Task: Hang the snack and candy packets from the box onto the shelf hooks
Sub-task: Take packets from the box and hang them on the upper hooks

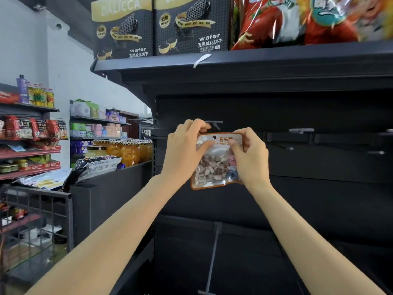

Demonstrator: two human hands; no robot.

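Observation:
A clear candy packet (214,165) with an orange border and pebble-like sweets is held up in front of the dark shelf back. My left hand (187,145) pinches its top left corner. My right hand (248,152) pinches its top right edge. The packet's top sits just below a grey shelf hook (213,123), whose tip shows above my left fingers. Whether the packet's hole is on the hook is hidden by my fingers. The box is not in view.
More bare hooks (301,130) stick out to the right along a dark rail. A long hook (212,260) projects from the lower panel. Wafer boxes (191,26) and red snack bags (297,20) stand on the shelf above. Stocked shelves and a wire basket (38,213) stand left.

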